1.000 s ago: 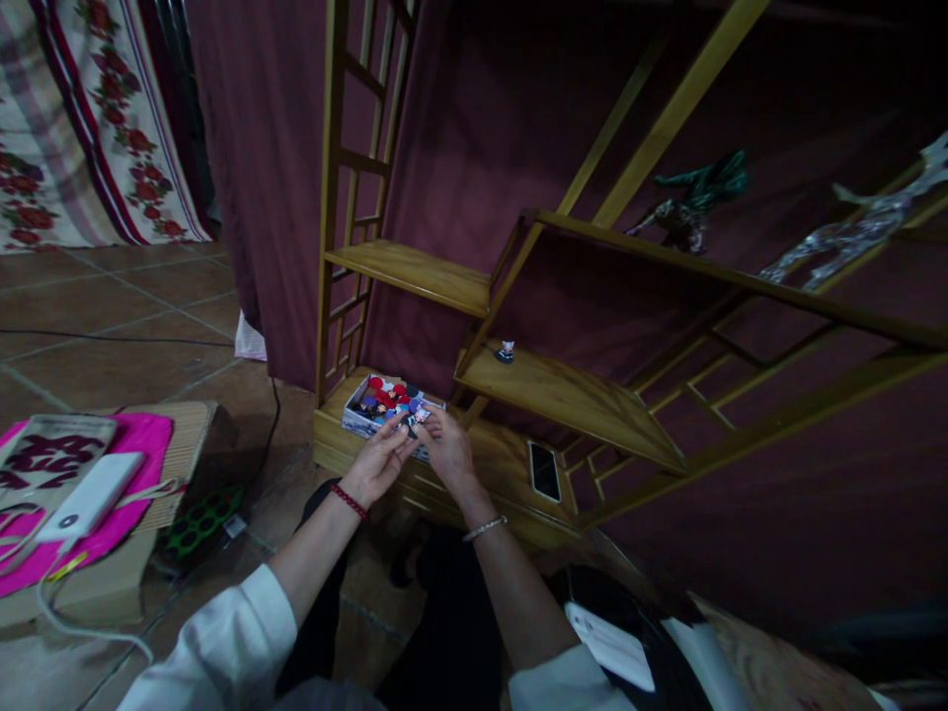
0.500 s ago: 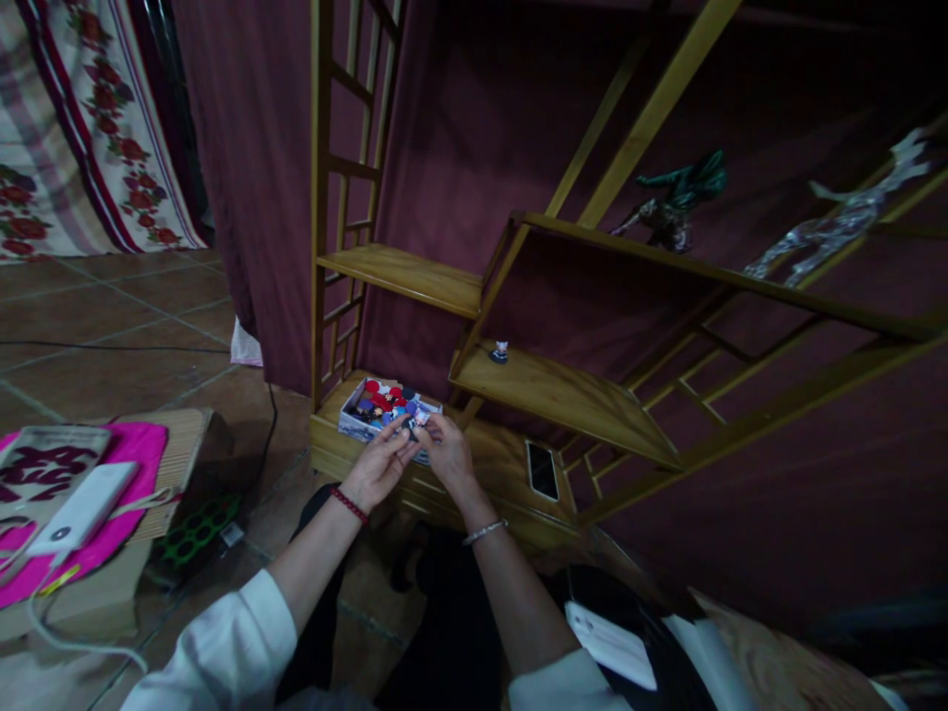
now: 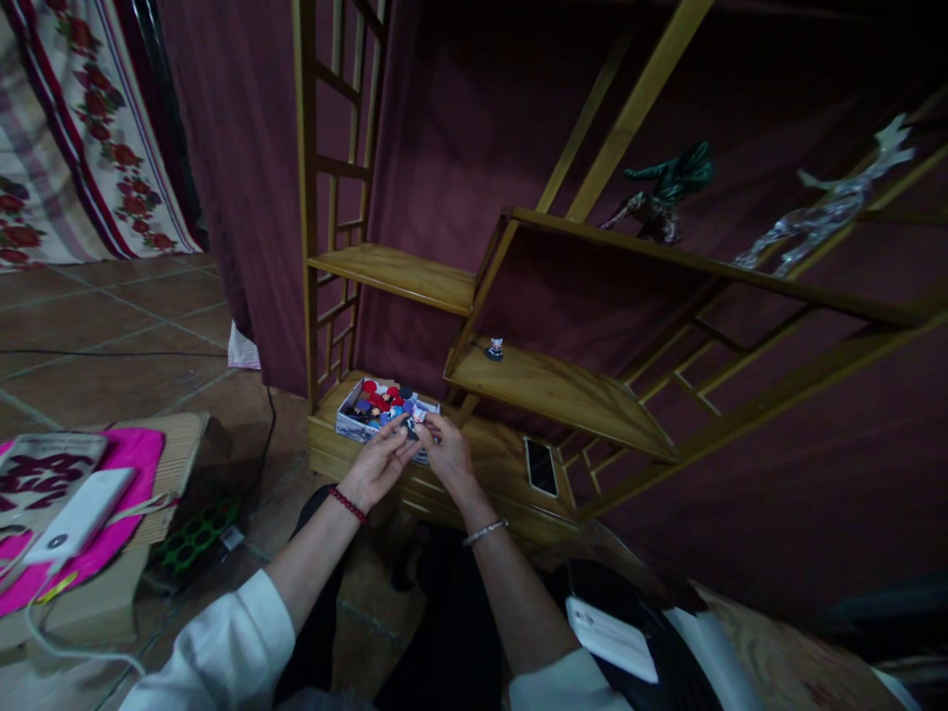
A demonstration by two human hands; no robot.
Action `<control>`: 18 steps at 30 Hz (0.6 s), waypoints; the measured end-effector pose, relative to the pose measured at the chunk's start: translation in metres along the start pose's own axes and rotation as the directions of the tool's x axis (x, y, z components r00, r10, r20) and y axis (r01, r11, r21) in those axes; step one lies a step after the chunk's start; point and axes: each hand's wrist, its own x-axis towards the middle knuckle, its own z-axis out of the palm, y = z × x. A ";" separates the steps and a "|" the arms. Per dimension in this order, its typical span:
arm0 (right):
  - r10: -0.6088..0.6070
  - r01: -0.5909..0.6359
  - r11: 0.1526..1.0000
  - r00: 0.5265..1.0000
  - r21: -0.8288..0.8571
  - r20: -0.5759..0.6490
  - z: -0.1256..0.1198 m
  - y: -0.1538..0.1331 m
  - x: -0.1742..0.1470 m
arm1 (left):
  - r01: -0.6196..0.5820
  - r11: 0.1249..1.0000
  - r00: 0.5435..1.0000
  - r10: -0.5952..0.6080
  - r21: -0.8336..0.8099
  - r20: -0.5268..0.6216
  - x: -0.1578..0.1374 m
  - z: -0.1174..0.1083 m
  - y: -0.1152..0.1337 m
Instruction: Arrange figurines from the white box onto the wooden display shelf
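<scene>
Between my two hands is a small toy figurine (image 3: 416, 419), whitish with a dark base. My left hand (image 3: 379, 469) pinches it from the left, and my right hand (image 3: 446, 456) grips it from the right. Just behind the hands stands a patterned box (image 3: 355, 429) of several small figurines in red, blue, purple and black; my fingers hide its near right part. A similar small figurine (image 3: 495, 349) on a dark base stands upright on the middle shelf (image 3: 563, 395), at its left end.
A phone (image 3: 541, 466) lies on the cabinet's lower board. Higher up stand a green-and-brown statuette (image 3: 662, 193) and a clear, glassy one (image 3: 829, 212). At left, a cardboard box (image 3: 174, 454) carries a pink mat and a white device (image 3: 81, 513) with a cable.
The view has shifted slightly, so the shelves and statuettes sit a little further left. Both hands keep hold of the figurine in nearly the same place.
</scene>
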 end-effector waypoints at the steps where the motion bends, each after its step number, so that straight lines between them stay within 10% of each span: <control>1: 0.006 -0.006 1.000 1.000 0.005 -0.001 0.000 0.000 0.000 | 0.000 1.000 1.000 0.000 0.002 0.002 0.000 0.001 0.000; 18: 0.033 -0.034 0.997 0.999 0.066 0.007 -0.009 0.003 0.000 | 0.006 0.995 1.000 -0.005 0.097 -0.016 -0.001 0.014 0.000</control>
